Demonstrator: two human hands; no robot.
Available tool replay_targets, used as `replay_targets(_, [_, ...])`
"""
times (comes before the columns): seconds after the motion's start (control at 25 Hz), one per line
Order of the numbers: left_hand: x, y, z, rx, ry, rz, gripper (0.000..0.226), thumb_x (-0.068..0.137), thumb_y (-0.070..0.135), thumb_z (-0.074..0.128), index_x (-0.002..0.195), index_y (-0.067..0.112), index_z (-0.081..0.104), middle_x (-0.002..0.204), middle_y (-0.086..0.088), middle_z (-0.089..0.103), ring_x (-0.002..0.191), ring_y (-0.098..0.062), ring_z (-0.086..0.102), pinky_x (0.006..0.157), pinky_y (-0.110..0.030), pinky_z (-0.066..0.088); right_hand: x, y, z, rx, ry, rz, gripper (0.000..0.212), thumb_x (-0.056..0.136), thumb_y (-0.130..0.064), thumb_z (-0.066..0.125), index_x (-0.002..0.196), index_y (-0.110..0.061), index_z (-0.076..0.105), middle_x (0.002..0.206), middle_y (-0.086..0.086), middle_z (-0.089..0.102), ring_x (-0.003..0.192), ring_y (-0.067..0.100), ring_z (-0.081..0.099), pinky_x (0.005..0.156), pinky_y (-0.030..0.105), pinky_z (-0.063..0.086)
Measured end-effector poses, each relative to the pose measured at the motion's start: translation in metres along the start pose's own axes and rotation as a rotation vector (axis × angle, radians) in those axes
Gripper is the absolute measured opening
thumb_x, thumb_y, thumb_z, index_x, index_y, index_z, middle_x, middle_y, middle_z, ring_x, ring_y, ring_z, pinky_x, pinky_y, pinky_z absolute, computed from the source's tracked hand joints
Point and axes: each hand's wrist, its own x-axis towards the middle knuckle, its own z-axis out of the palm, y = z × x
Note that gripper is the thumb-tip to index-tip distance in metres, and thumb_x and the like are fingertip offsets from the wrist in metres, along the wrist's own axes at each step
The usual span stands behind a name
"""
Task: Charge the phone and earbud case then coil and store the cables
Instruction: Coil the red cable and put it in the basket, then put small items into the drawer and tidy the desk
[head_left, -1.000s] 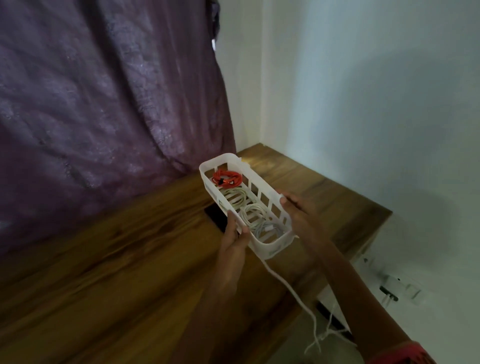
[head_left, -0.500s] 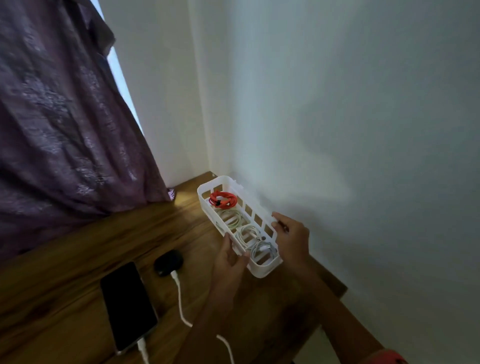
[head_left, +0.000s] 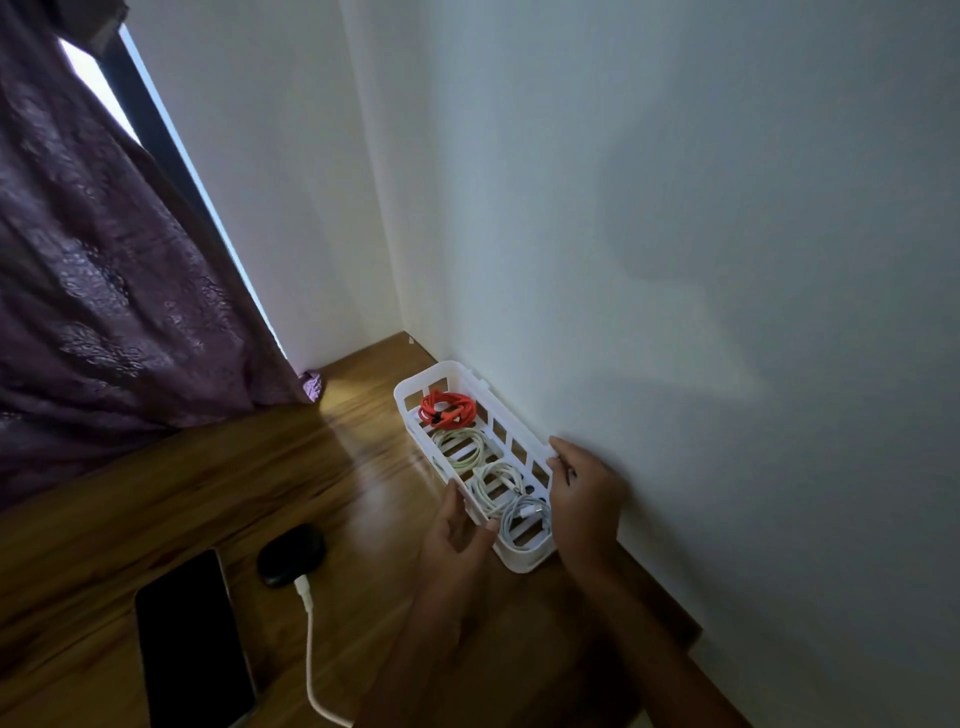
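White wall (head_left: 675, 260) fills the right of the view and meets a purple curtain (head_left: 104, 286) at the left, with a strip of window (head_left: 171, 140) between them. Below, we see a wooden table (head_left: 208, 493) running into the corner. On it, a white slotted basket (head_left: 457, 371) lies lengthwise against the wall. We note the left hand (head_left: 457, 535) clasping its near long side, thumb over the rim, and the right hand (head_left: 584, 499) gripping the wall-side rim, fingers closed on it. A dark phone (head_left: 189, 639) lies face up at the near left; just beside it sits a black earbud case (head_left: 292, 553) with a white cable (head_left: 311, 654) plugged in. Inside the basket we count four coils in a row: an orange coil (head_left: 447, 408) farthest, a pale green coil (head_left: 460, 447), a white coil (head_left: 493, 480), and a grey coil (head_left: 524, 519) nearest.
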Motion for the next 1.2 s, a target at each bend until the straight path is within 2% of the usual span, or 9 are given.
replay_targets(0.16, [0.001, -0.002, -0.001, 0.027, 0.006, 0.002, 0.066, 0.086, 0.009, 0.061, 0.143, 0.022, 0.03, 0.146, 0.005, 0.04, 0.129, -0.011, 0.042, 0.105, -0.034, 0.04, -0.001, 0.005, 0.002, -0.089, 0.131, -0.178, 0.023, 0.07, 0.009, 0.073, 0.092, 0.0, 0.073, 0.086, 0.011, 0.074, 0.074, 0.023, 0.072, 0.068, 0.028, 0.054])
replay_targets(0.28, [0.0, -0.002, -0.001, 0.039, 0.005, -0.007, 0.065, 0.086, 0.011, 0.06, 0.142, 0.023, 0.03, 0.144, 0.006, 0.041, 0.127, -0.01, 0.044, 0.101, -0.03, 0.043, -0.01, 0.006, -0.001, -0.123, 0.239, -0.348, 0.017, 0.078, -0.003, 0.068, 0.094, 0.0, 0.072, 0.092, 0.012, 0.073, 0.082, 0.022, 0.071, 0.07, 0.03, 0.057])
replay_targets(0.4, [-0.001, 0.002, 0.001, 0.036, -0.021, -0.021, 0.064, 0.087, 0.009, 0.059, 0.142, 0.022, 0.029, 0.141, 0.008, 0.042, 0.114, -0.001, 0.049, 0.086, -0.016, 0.049, -0.039, 0.006, -0.011, 0.034, 0.142, -0.191, 0.038, 0.085, -0.024, 0.064, 0.115, 0.0, 0.062, 0.116, 0.014, 0.065, 0.107, 0.022, 0.062, 0.086, 0.031, 0.054])
replay_targets(0.48, [0.001, 0.003, 0.001, 0.045, -0.033, -0.032, 0.066, 0.087, 0.009, 0.059, 0.144, 0.021, 0.026, 0.146, 0.007, 0.037, 0.123, -0.007, 0.045, 0.093, -0.021, 0.046, -0.06, 0.009, -0.017, 0.07, 0.031, -0.059, 0.068, 0.076, -0.039, 0.071, 0.129, -0.004, 0.05, 0.134, 0.012, 0.053, 0.123, 0.021, 0.05, 0.095, 0.033, 0.048])
replay_targets(0.56, [0.002, 0.003, 0.003, 0.056, -0.037, -0.049, 0.068, 0.088, 0.011, 0.059, 0.145, 0.02, 0.023, 0.151, 0.003, 0.03, 0.134, -0.014, 0.035, 0.1, -0.027, 0.042, -0.072, 0.017, -0.018, -0.03, 0.004, -0.105, 0.081, 0.07, -0.05, 0.074, 0.132, -0.007, 0.047, 0.139, 0.009, 0.047, 0.127, 0.019, 0.043, 0.098, 0.032, 0.042])
replay_targets(0.8, [0.007, 0.005, 0.006, 0.088, -0.046, -0.068, 0.067, 0.089, 0.014, 0.058, 0.145, 0.022, 0.022, 0.152, 0.0, 0.029, 0.136, -0.018, 0.033, 0.103, -0.034, 0.041, -0.072, 0.024, -0.012, -0.103, 0.068, -0.145, 0.06, 0.071, -0.047, 0.067, 0.116, -0.007, 0.062, 0.125, 0.014, 0.06, 0.117, 0.025, 0.051, 0.09, 0.048, 0.05])
replay_targets(0.96, [0.006, 0.007, 0.004, 0.109, -0.039, -0.07, 0.067, 0.089, 0.018, 0.058, 0.146, 0.023, 0.021, 0.152, 0.0, 0.028, 0.136, -0.018, 0.033, 0.103, -0.034, 0.042, -0.073, 0.024, -0.01, -0.117, 0.054, -0.133, 0.057, 0.067, -0.036, 0.072, 0.113, -0.003, 0.064, 0.125, 0.017, 0.059, 0.116, 0.032, 0.055, 0.091, 0.045, 0.046])
replay_targets(1.16, [-0.004, 0.018, 0.006, 0.093, -0.021, -0.073, 0.065, 0.092, 0.018, 0.053, 0.147, 0.022, 0.018, 0.144, 0.008, 0.033, 0.121, -0.007, 0.04, 0.072, -0.009, 0.048, -0.071, 0.015, -0.015, -0.198, 0.029, -0.199, 0.06, 0.066, -0.036, 0.081, 0.114, -0.005, 0.063, 0.126, 0.015, 0.059, 0.119, 0.032, 0.053, 0.094, 0.037, 0.039])
replay_targets(1.2, [-0.007, 0.02, 0.006, 0.096, -0.007, -0.067, 0.065, 0.093, 0.022, 0.051, 0.148, 0.022, 0.017, 0.146, 0.007, 0.03, 0.123, -0.008, 0.04, 0.077, -0.009, 0.047, -0.071, 0.013, -0.017, -0.211, 0.029, -0.226, 0.061, 0.069, -0.043, 0.077, 0.116, -0.007, 0.062, 0.127, 0.014, 0.059, 0.121, 0.031, 0.051, 0.095, 0.037, 0.039])
